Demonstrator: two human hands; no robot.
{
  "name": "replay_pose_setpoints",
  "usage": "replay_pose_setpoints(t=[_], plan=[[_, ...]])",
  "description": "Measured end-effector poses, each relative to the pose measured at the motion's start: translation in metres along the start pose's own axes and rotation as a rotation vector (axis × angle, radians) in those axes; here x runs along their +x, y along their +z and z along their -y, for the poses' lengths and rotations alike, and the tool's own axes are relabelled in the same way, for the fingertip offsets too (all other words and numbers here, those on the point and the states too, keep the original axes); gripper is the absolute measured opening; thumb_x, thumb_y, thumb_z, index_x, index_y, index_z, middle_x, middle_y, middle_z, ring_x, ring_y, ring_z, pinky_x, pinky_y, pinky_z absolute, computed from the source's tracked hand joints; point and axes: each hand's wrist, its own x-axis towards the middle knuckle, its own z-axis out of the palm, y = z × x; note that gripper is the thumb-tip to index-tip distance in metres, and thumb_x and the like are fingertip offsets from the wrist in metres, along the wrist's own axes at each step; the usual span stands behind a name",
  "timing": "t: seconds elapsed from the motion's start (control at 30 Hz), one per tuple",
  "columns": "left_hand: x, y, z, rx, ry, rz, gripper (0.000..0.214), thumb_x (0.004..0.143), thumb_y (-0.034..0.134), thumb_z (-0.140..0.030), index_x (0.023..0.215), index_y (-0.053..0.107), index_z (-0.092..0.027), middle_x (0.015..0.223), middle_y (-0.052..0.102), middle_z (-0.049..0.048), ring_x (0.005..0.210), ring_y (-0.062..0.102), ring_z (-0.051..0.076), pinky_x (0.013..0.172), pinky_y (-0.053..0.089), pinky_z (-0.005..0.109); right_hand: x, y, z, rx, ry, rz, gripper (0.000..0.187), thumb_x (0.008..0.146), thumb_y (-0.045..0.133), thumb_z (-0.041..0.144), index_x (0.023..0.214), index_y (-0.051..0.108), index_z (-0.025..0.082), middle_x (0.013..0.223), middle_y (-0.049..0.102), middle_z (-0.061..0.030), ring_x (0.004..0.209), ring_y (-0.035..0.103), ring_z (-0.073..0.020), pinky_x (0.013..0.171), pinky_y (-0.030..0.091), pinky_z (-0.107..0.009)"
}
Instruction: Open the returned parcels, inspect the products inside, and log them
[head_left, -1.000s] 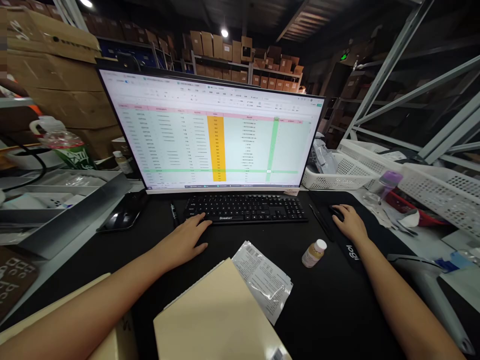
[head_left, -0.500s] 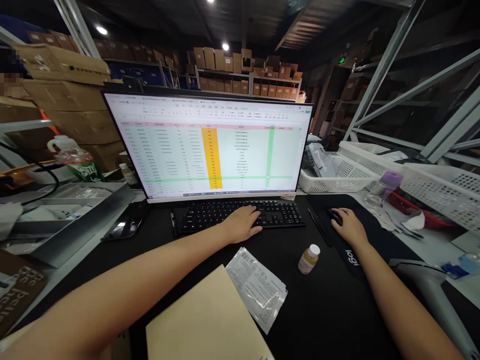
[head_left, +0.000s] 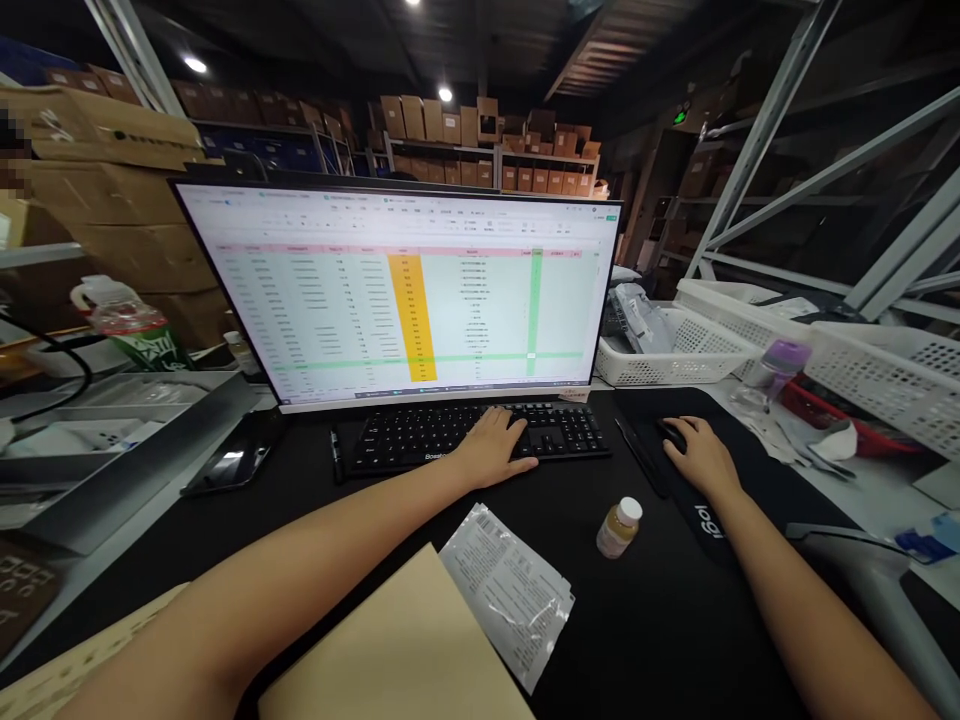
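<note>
My left hand (head_left: 493,450) lies over the black keyboard (head_left: 409,432), palm down, fingers stretched over the keys right of centre and thumb out to the side. On the dark mouse pad (head_left: 739,455), my right hand (head_left: 705,462) is curved over a black computer mouse (head_left: 669,432), mostly covered by the fingers. Behind the keyboard stands a monitor (head_left: 480,300) showing a spreadsheet with an orange column and green highlighted bands. A small white-capped bottle (head_left: 616,535) stands upright between my forearms. Left of it lie a silver printed packet (head_left: 510,590) and a pale yellow flat item (head_left: 397,650).
A pen (head_left: 336,455) and a dark phone (head_left: 234,455) lie left of the keyboard. A thin black stick-like item (head_left: 639,458) rests beside the mouse pad. White perforated baskets (head_left: 697,355) stand right, a grey tray (head_left: 120,490) left. Stacked cartons (head_left: 127,210) rise behind.
My left hand has shifted slightly right over the keys. My right hand stays on the mouse. The view has swung a little, and the spreadsheet looks the same.
</note>
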Motion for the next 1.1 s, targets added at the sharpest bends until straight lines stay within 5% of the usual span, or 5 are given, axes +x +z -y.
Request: replay_pose_setpoints(t=[0.37,0.6,0.77,0.93,1.1], plan=[[-0.002,0.015,-0.002,0.129,0.033,-0.032,0.079,0.09,0.061,-0.055,0.148,0.041,-0.007,0.154,0.04,0.0283,0.146,0.035,0.042,0.122,0.024,0.052,0.0,-0.001,0.003,-0.022,0.006,-0.016,0.039,0.092,0.054,0.034,0.128,0.066,0.024,0.134,0.054,-0.0118,0.113,0.062,-0.0281,0.099,0.052,-0.041],[0.0,0.011,-0.001,0.143,0.021,-0.05,0.087,0.086,0.063,-0.061,0.149,0.038,-0.008,0.144,0.052,0.0236,0.14,0.043,0.038,0.121,0.027,0.05,-0.001,0.001,-0.001,-0.029,-0.016,-0.019,0.041,0.093,0.051,0.037,0.13,0.064,0.024,0.135,0.053,-0.0123,0.111,0.063,-0.0288,0.097,0.053,-0.043],[-0.006,0.005,-0.007,0.166,0.055,-0.054,0.076,0.089,0.065,-0.05,0.147,0.041,-0.008,0.149,0.046,0.0266,0.145,0.037,0.039,0.122,0.024,0.051,0.0,0.003,-0.002,-0.041,-0.025,-0.02,0.043,0.094,0.051,0.039,0.132,0.063,0.024,0.137,0.052,-0.013,0.11,0.063,-0.0289,0.096,0.053,-0.043],[-0.018,-0.013,-0.008,0.176,0.106,-0.031,0.066,0.088,0.067,-0.046,0.14,0.047,-0.011,0.154,0.042,0.0244,0.147,0.035,0.037,0.123,0.024,0.049,0.0,0.005,-0.003,-0.044,-0.025,-0.014,0.044,0.093,0.05,0.041,0.133,0.062,0.025,0.136,0.053,-0.0114,0.111,0.063,-0.0284,0.093,0.054,-0.042],[-0.044,-0.053,-0.009,0.136,0.112,-0.008,0.056,0.088,0.066,-0.039,0.136,0.051,-0.013,0.153,0.044,0.0217,0.145,0.038,0.036,0.122,0.026,0.049,0.002,0.007,-0.005,-0.033,-0.02,-0.025,0.043,0.092,0.052,0.04,0.13,0.064,0.026,0.135,0.054,-0.011,0.11,0.063,-0.0278,0.089,0.055,-0.04]])
